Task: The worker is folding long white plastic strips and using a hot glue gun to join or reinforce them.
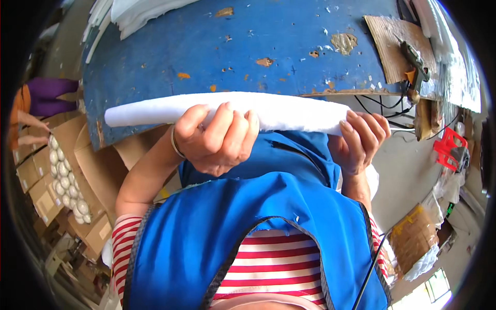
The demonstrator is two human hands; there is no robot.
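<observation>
A long white roll of soft padding (pixel 289 111) lies across the near edge of a worn blue table (pixel 248 46). My left hand (pixel 217 137) curls over the roll's left half and grips it. My right hand (pixel 361 139) clasps the roll's right end, fingers wrapped around it. The roll's left tip sticks out past my left hand. I wear a blue apron over a red and white striped shirt (pixel 268 258).
A glue gun (pixel 416 64) rests on a brown board (pixel 392 44) at the table's right, its black cord trailing down. White sheets (pixel 134 13) lie at the far left. Cardboard boxes (pixel 77 155) with round white pieces stand left. Another person (pixel 36 103) sits far left.
</observation>
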